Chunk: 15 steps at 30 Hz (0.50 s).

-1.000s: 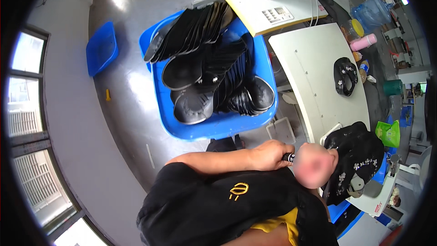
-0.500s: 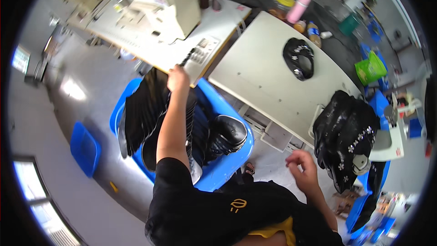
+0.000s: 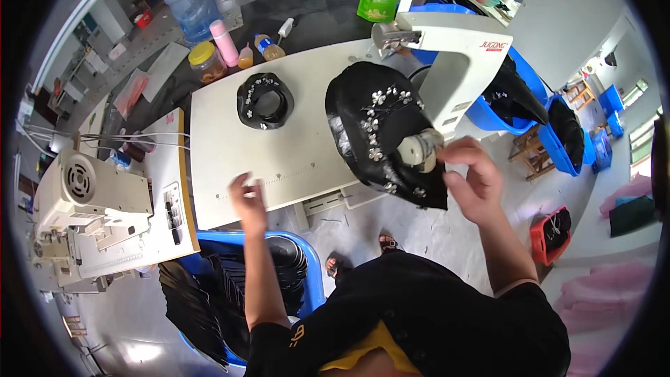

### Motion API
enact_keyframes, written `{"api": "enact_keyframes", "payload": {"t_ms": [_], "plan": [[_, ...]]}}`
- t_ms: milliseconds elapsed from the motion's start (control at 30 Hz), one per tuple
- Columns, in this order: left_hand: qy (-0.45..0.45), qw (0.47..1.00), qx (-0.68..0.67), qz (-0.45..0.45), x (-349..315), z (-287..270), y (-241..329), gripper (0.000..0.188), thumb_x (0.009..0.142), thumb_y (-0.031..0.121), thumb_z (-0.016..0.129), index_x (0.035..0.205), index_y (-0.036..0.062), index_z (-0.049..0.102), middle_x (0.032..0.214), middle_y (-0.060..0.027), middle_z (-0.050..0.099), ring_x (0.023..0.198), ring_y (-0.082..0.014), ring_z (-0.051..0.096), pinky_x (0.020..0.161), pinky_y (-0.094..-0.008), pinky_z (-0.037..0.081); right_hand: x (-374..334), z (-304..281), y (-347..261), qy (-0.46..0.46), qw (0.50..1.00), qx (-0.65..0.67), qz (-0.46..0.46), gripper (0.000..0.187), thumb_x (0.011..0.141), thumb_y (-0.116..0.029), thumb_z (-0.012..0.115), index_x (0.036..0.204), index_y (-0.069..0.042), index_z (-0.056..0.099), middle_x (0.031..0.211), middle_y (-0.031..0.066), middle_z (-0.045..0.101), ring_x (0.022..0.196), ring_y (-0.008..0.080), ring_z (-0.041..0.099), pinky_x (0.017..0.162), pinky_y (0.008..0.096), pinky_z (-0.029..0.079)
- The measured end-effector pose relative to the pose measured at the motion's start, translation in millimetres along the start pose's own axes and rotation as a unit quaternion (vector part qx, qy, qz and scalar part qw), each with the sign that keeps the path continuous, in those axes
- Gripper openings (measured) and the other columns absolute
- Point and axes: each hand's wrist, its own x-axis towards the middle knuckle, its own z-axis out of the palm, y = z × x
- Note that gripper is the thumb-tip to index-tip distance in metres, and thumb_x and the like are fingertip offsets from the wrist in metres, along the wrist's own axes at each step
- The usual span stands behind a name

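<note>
Pale table (image 3: 307, 143) runs up to a white machine (image 3: 457, 91); beside it, a flower-studded black piece (image 3: 356, 122) overhangs the front edge. Left hand (image 3: 250, 202) hovers empty; well apart, the right hand (image 3: 478, 181) nears the piece, fingers parted, contact unclear. Seemingly a reach; gripping would call for closing thumb and fingers, with floor (image 3: 447, 234) beyond the edge

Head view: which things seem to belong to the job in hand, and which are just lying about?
Likely part of the job:
large flower-trimmed black piece, nearest the right hand
white machine
black pieces in the blue tub

Apparently just lying about:
pink bottle
yellow-lidded jar
green bag
</note>
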Motion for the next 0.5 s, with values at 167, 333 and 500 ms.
{"api": "enact_keyframes", "payload": {"t_ms": [167, 333, 500], "plan": [[-0.1, 0.987, -0.06, -0.112, -23.5, 90.9, 30.0, 0.026, 0.083, 0.011, 0.064, 0.107, 0.0029, 0.056, 0.096, -0.0071, 0.058, 0.072, -0.0129, 0.054, 0.062, -0.0258, 0.045, -3.9, 10.0, 74.5, 0.018, 0.998, -0.01, -0.066, 0.038, 0.064, -0.013, 0.078, 0.083, -0.007, 0.045, 0.102, 0.0141, 0.045, 0.09, 0.0269, 0.048, 0.078, 0.034, 0.041], [0.112, 0.96, -0.253, 0.037, -3.1, 115.8, 149.5, 0.029, 0.092, 0.014, 0.05, 0.118, 0.0023, 0.045, 0.117, -0.0139, 0.05, 0.1, -0.018, 0.051, 0.083, -0.0295, 0.041, 11.9, 4.2, 101.9, -0.054, 0.991, 0.1, -0.065, 0.057, 0.054, -0.025, 0.087, 0.083, -0.008, 0.04, 0.101, 0.0152, 0.046, 0.086, 0.0263, 0.05, 0.075, 0.035, 0.042], [-0.118, 0.96, -0.012, 0.252, 22.4, 117.2, 236.0, 0.02, 0.083, 0.009, 0.052, 0.101, 0.0056, 0.061, 0.11, -0.009, 0.058, 0.114, -0.0314, 0.046, 0.097, -0.0406, 0.03, 15.6, 24.2, 110.4, 0.033, 0.976, 0.125, -0.176, 0.063, 0.055, -0.035, 0.085, 0.094, -0.006, 0.046, 0.1, 0.0167, 0.049, 0.084, 0.0284, 0.051, 0.072, 0.0377, 0.043]]}}
